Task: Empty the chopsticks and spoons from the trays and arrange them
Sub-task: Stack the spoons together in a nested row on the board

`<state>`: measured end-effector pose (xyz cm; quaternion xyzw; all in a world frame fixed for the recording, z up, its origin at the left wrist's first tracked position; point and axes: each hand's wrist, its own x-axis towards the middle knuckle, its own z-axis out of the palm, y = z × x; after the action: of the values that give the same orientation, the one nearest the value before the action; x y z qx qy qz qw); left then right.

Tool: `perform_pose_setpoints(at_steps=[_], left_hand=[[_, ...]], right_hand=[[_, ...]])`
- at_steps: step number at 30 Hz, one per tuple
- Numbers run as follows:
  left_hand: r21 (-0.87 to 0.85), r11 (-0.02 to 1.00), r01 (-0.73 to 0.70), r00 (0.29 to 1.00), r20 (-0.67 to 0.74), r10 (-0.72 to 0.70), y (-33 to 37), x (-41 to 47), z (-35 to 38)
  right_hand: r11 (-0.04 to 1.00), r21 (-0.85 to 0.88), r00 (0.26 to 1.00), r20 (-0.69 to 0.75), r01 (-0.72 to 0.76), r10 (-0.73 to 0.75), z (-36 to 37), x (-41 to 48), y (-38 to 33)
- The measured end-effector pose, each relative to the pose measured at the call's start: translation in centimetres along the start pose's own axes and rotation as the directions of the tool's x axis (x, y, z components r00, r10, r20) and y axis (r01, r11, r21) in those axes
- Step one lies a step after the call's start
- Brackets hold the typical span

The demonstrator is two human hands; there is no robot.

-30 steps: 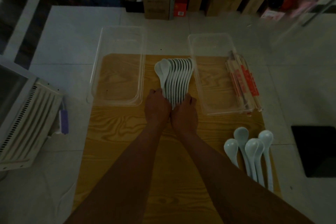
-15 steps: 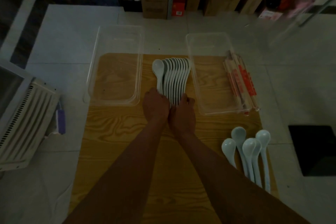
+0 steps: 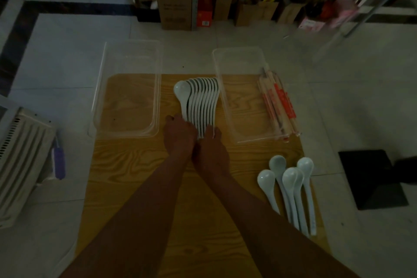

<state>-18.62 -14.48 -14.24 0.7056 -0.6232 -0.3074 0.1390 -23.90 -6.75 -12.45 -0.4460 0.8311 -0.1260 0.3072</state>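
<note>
On the wooden table (image 3: 135, 187), a row of white spoons (image 3: 200, 101) lies packed side by side between two clear trays, bowls pointing away from the person. The left hand (image 3: 179, 137) folds its fingers over the near handle ends. The right hand (image 3: 211, 153) touches it and lays its fingers against the outer handles; whether these curl round them cannot be told in the dim light.

The left tray (image 3: 128, 52) holds nothing. Wrapped chopsticks (image 3: 279, 106) lie along the right wall of the right tray (image 3: 239, 56); inside or just beside it is unclear. Loose spoons (image 3: 291, 187) sit at the table's near right corner.

A louvred white appliance (image 3: 20, 160) stands on the floor at left, a purple object (image 3: 59, 160) beside it, and a black mat (image 3: 372, 178) lies at right. Past the table stand cardboard boxes (image 3: 174, 11) and a red box (image 3: 205, 13).

The wrappers carry red print and the box dark lettering, both too blurred to read.
</note>
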Motion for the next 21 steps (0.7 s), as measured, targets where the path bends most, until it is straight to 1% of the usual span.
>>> perform_pose_setpoints(at_steps=[3,5,8,10,12,14,16,18,21], left_hand=[[-0.035,0.999,0.018,0.999,0.031,-0.016,-0.1,0.3,0.0],[-0.041,0.999,0.012,0.999,0.049,-0.01,-0.1,0.4,-0.2],[-0.042,0.999,0.0,0.998,0.06,0.002,-0.1,0.5,-0.4],[-0.05,0.999,-0.004,0.998,0.068,0.007,0.0,0.4,-0.4],[-0.05,0.999,-0.018,0.997,0.079,0.022,0.1,0.4,-0.5],[-0.056,0.998,-0.02,0.996,0.082,0.025,0.1,0.3,-0.5],[-0.062,0.998,-0.016,0.996,0.081,0.021,0.0,0.3,-0.5],[-0.042,0.999,-0.03,0.997,0.074,0.033,0.0,0.4,-0.5],[-0.004,0.996,-0.086,0.995,0.057,0.086,-0.1,0.5,-0.5]], right_hand=[[0.984,-0.118,0.985,-0.091,0.135,-0.146,-0.8,-1.1,0.7],[0.974,-0.127,0.962,-0.177,0.188,-0.209,-2.1,-1.8,1.2],[0.95,-0.177,0.884,-0.354,0.256,-0.305,-4.7,-1.8,2.4],[0.939,-0.232,0.844,-0.42,0.255,-0.333,-6.3,-1.3,3.9],[0.934,-0.29,0.862,-0.396,0.21,-0.317,-7.6,-0.9,5.6],[0.911,-0.379,0.917,-0.28,0.164,-0.282,-8.6,-0.7,7.2],[0.871,-0.469,0.958,-0.152,0.147,-0.244,-9.0,-0.6,8.2],[0.842,-0.514,0.969,-0.075,0.164,-0.235,-8.9,-0.4,8.7],[0.823,-0.534,0.956,-0.085,0.195,-0.282,-8.4,0.0,8.9]])
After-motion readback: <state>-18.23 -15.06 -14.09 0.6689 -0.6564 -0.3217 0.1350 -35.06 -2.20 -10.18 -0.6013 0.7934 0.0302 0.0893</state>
